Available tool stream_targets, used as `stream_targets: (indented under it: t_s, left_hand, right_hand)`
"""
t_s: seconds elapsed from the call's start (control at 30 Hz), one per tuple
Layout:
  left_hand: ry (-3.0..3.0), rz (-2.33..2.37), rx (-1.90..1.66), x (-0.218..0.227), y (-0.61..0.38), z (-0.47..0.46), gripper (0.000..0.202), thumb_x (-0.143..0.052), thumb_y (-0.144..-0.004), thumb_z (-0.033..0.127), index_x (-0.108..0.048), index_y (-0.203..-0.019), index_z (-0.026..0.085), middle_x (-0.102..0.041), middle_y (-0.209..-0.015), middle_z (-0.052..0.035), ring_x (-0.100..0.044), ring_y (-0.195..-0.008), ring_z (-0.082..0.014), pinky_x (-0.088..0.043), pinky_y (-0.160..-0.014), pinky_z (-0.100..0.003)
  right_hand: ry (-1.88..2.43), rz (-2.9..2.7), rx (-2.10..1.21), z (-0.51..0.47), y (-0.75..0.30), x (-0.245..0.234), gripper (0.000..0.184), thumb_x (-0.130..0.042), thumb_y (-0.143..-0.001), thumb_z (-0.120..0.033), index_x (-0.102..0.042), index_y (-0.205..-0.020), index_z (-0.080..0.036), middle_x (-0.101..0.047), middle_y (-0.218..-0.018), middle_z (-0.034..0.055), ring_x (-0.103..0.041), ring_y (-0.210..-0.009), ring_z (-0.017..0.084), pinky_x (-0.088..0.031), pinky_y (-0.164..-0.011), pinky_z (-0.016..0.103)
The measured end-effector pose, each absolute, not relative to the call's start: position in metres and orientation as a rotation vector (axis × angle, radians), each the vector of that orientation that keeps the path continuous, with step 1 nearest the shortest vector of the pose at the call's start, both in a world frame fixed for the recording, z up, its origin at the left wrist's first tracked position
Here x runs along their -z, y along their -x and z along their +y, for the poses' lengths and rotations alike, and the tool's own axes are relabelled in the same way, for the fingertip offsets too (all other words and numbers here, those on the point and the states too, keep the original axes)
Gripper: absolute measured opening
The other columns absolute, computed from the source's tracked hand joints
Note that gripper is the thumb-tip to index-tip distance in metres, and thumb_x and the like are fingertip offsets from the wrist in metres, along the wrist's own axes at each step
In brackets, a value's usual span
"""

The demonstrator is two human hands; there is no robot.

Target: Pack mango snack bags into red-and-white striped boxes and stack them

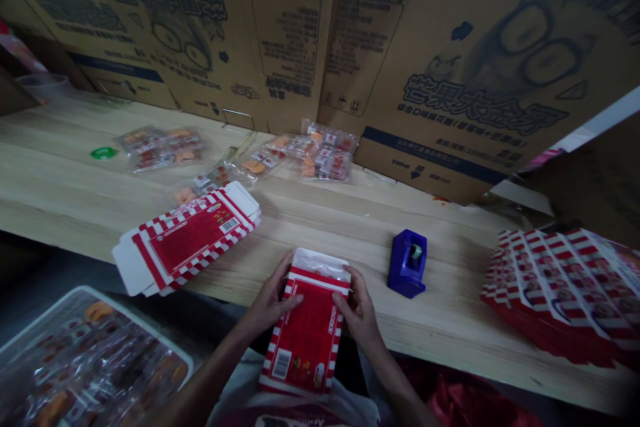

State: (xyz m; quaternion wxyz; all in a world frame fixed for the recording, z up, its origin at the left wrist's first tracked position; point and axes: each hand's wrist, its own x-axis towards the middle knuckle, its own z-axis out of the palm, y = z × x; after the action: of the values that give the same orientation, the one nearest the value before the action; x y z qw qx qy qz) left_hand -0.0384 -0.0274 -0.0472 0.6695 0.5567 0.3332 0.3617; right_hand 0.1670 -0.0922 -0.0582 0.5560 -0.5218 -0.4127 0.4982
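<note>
Both my hands hold a red-and-white striped carton box [306,327] at the near edge of the wooden table [350,227]. My left hand [273,297] grips its left side, thumb on the front face. My right hand [357,307] grips its right side, fingers curled round the top corner. The box's far end is open, with clear plastic showing inside. A flat stack of unfolded cartons [187,237] lies to the left of my hands.
A blue tape dispenser [408,263] stands right of my hands. Folded striped cartons [565,293] pile up at the far right. Clear snack packets [325,153] lie along large cardboard boxes [450,60] at the back. A tray of packets [85,360] sits lower left.
</note>
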Motion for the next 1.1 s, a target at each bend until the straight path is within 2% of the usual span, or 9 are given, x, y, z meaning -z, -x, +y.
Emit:
stream_targets:
  t_s: [0.1, 0.27, 0.43, 0.57, 0.67, 0.77, 0.83, 0.97, 1.1]
  left_hand:
    - [-1.217, 0.745, -0.785, 0.049, 0.038, -0.031, 0.085, -0.065, -0.081, 0.039, -0.017, -0.150, 0.023, -0.035, -0.151, -0.0132, -0.042, -0.133, -0.0293, -0.042, -0.106, -0.044]
    - [-1.233, 0.760, -0.830, 0.056, 0.041, -0.029, 0.079, -0.073, -0.075, 0.038, -0.034, -0.142, 0.024, -0.038, -0.149, -0.0111, -0.043, -0.132, -0.0290, -0.041, -0.107, -0.042]
    - [-1.191, 0.755, -0.832, 0.054, 0.038, -0.028, 0.085, -0.077, -0.070, 0.037, -0.034, -0.141, 0.022, -0.046, -0.143, -0.0124, -0.050, -0.126, -0.0290, -0.045, -0.102, -0.041]
    - [-1.142, 0.802, -0.807, 0.054, 0.036, -0.032, 0.081, -0.072, -0.076, 0.036, -0.029, -0.144, 0.025, -0.048, -0.141, -0.0108, -0.054, -0.121, -0.0277, -0.050, -0.096, -0.040]
    - [-1.247, 0.854, -0.776, 0.056, 0.038, -0.029, 0.069, -0.074, -0.072, 0.035, -0.044, -0.132, 0.021, -0.057, -0.129, -0.0095, -0.059, -0.109, -0.0251, -0.051, -0.090, -0.035]
    - [-1.358, 0.834, -0.717, 0.057, 0.040, -0.020, 0.047, -0.073, -0.073, 0.036, -0.056, -0.112, 0.018, -0.065, -0.102, -0.0047, -0.062, -0.090, -0.0199, -0.051, -0.078, -0.029]
    - [-1.455, 0.826, -0.704, 0.055, 0.042, -0.015, 0.037, -0.071, -0.075, 0.037, -0.060, -0.104, 0.016, -0.065, -0.092, -0.0031, -0.060, -0.083, -0.0181, -0.049, -0.075, -0.028]
    - [-1.612, 0.884, -0.765, 0.047, 0.043, -0.008, 0.024, -0.065, -0.080, 0.035, -0.063, -0.092, 0.015, -0.064, -0.089, -0.0038, -0.058, -0.085, -0.0180, -0.045, -0.079, -0.027]
    - [-1.599, 0.868, -0.735, 0.044, 0.044, -0.005, 0.021, -0.061, -0.083, 0.035, -0.060, -0.079, 0.014, -0.060, -0.077, -0.0012, -0.054, -0.074, -0.0148, -0.042, -0.069, -0.024]
  right_hand:
    - [1.274, -0.891, -1.131, -0.095, -0.161, 0.062, 0.071, -0.062, -0.084, -0.036, -0.024, -0.144, -0.031, -0.054, -0.133, 0.0077, -0.057, -0.115, 0.023, -0.048, -0.098, 0.039]
    - [1.387, -0.969, -1.040, -0.096, -0.158, 0.069, 0.059, -0.060, -0.086, -0.037, -0.038, -0.139, -0.028, -0.039, -0.148, 0.0046, -0.038, -0.134, 0.023, -0.033, -0.111, 0.039]
    - [1.372, -1.088, -0.999, -0.086, -0.164, 0.066, 0.041, -0.063, -0.083, -0.036, -0.053, -0.121, -0.024, -0.058, -0.125, 0.0054, -0.054, -0.115, 0.023, -0.043, -0.099, 0.034]
    - [1.341, -1.109, -1.021, -0.082, -0.165, 0.063, 0.037, -0.062, -0.084, -0.037, -0.054, -0.117, -0.023, -0.060, -0.115, 0.0059, -0.058, -0.104, 0.023, -0.047, -0.090, 0.032]
    - [1.370, -1.093, -1.027, -0.084, -0.163, 0.063, 0.030, -0.061, -0.084, -0.037, -0.056, -0.110, -0.023, -0.062, -0.105, 0.0042, -0.059, -0.095, 0.021, -0.048, -0.082, 0.029]
    - [1.383, -1.126, -1.047, -0.086, -0.161, 0.063, 0.019, -0.059, -0.085, -0.038, -0.059, -0.097, -0.022, -0.062, -0.090, 0.0021, -0.058, -0.083, 0.019, -0.048, -0.072, 0.027]
    - [1.379, -1.162, -1.041, -0.085, -0.160, 0.061, 0.016, -0.056, -0.088, -0.038, -0.060, -0.091, -0.022, -0.061, -0.087, 0.0017, -0.057, -0.081, 0.019, -0.046, -0.073, 0.026]
    - [1.376, -1.205, -0.962, -0.078, -0.159, 0.058, 0.022, -0.052, -0.090, -0.037, -0.065, -0.082, -0.021, -0.060, -0.091, 0.0036, -0.055, -0.091, 0.020, -0.043, -0.083, 0.029]
    - [1.328, -1.210, -0.989, -0.073, -0.160, 0.058, 0.027, -0.053, -0.090, -0.037, -0.063, -0.071, -0.021, -0.058, -0.085, 0.0034, -0.054, -0.087, 0.020, -0.043, -0.082, 0.030]
